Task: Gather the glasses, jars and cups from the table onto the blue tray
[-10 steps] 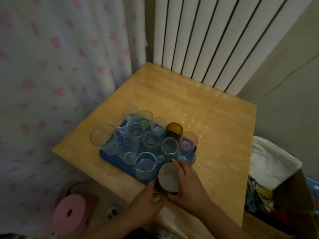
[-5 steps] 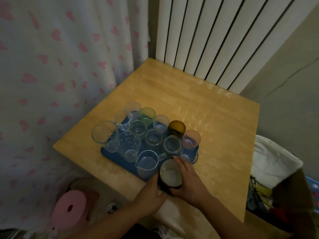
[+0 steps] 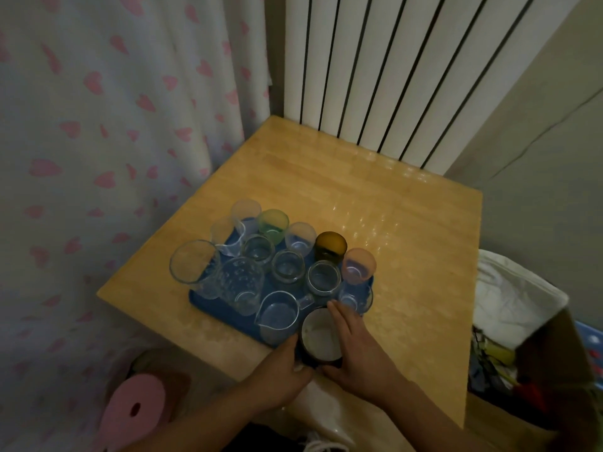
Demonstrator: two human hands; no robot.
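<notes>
Although you might look for a brand or label, no writing can be read on any of the glassware in this dim light. Your left hand point(image 3: 280, 370) and right hand point(image 3: 359, 357) curl around a dark cup point(image 3: 321, 339) with a pale inside, one on each side; it stands at the near edge of the blue tray point(image 3: 208, 300), though whether it rests fully on the tray cannot be told. Your right fingers reach along the cup's far side, close to a small clear glass point(image 3: 354, 300) at the tray's right corner.

The tray sits on the wooden table point(image 3: 408, 256), toward its near left part, packed with vessels: a spouted beaker point(image 3: 277, 316) just left of the cup, a dimpled glass point(image 3: 243, 287), a wide clear glass point(image 3: 194, 267), a green cup point(image 3: 273, 225), an amber cup point(image 3: 330, 247) and a pink cup point(image 3: 359, 265), with clear jars between them.

Behind the table stands a white ribbed radiator point(image 3: 375, 70); to the left hangs a curtain point(image 3: 114, 109) with pink hearts. A pink stool point(image 3: 135, 412) sits below left, and a cardboard box point(image 3: 551, 357) of clutter is at the right.
</notes>
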